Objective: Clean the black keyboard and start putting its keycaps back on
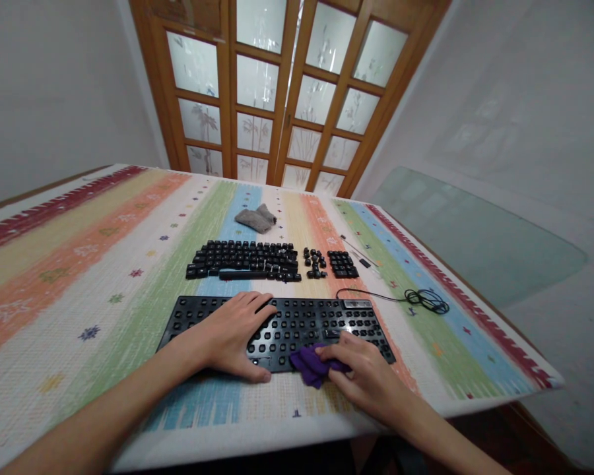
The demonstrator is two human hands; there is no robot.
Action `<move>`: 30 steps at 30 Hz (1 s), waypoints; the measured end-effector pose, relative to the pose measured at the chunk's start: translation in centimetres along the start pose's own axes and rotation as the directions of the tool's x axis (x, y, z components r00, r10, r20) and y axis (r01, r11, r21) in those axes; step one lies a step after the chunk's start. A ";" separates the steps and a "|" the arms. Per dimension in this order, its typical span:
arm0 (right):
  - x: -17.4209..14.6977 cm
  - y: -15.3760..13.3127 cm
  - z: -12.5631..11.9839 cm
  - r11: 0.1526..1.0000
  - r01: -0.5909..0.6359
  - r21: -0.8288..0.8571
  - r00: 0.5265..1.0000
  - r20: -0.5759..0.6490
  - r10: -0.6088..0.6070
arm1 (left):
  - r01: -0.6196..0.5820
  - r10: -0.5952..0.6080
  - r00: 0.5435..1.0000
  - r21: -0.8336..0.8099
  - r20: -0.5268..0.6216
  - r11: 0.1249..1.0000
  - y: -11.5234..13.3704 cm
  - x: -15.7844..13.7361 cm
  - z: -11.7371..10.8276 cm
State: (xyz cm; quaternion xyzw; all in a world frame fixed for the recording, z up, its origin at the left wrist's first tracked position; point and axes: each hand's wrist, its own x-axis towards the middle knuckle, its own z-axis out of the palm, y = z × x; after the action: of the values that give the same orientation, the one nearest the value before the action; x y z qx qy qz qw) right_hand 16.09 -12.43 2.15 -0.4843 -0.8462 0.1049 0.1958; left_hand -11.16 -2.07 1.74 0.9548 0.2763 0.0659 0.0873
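Note:
A black keyboard base (297,323) with its keycaps off lies across the near part of the table. Spread over its left half, my left hand (235,333) rests with the thumb at the front edge and the fingers reaching toward the back edge. My right hand (359,369) pinches a bunched purple cloth (313,364) against the front edge, right of the middle. Behind the base, the loose black keycaps (247,258) are laid out in keyboard order, with a number-pad block (342,264) at the right and a smaller cluster (315,262) between.
A folded grey cloth (256,218) lies behind the keycaps. The keyboard's cable (426,301) is coiled at the right. A thin tool (359,251) and a small black piece (365,263) lie beside the number-pad keys. A striped tablecloth (143,290) covers the table; wooden glass doors (277,99) stand beyond.

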 end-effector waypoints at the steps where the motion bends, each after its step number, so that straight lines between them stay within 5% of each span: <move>1: -0.1 0.1 -0.1 1.000 -0.012 -0.007 1.000 0.016 0.012 | -0.002 0.002 1.000 0.002 -0.005 1.000 0.0 0.0 0.0; 12: -0.1 2.0 -2.8 0.992 -0.127 -0.030 0.988 0.089 0.129 | 0.020 -0.020 1.000 -0.017 0.019 1.000 -0.4 -0.3 -0.3; 18: 0.9 2.8 -4.9 0.991 -0.135 0.015 0.974 -0.182 0.135 | 0.046 -0.044 0.998 -0.058 0.038 0.997 -0.4 -0.6 -1.5; 21: 2.0 2.7 -4.9 0.999 -0.030 0.024 0.963 -0.267 0.035 | 0.083 -0.079 0.996 -0.074 0.045 0.994 -0.2 -0.8 -1.8; 25: 3.5 2.3 -3.2 0.983 0.184 0.014 0.971 -0.159 -0.179 | 0.123 -0.118 0.991 -0.088 0.063 0.988 -0.2 -1.1 -1.7; 30: 3.8 2.5 -0.9 0.982 0.191 0.011 0.979 0.064 -0.191 | 0.103 -0.098 0.994 -0.112 0.048 0.988 -0.1 -1.2 -1.1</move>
State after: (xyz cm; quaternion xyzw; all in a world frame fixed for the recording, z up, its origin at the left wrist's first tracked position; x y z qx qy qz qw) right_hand 16.74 -7.89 2.91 -0.3967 -0.8945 0.1031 0.1786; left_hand -12.40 -2.46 2.67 0.9342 0.3181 0.0568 0.1510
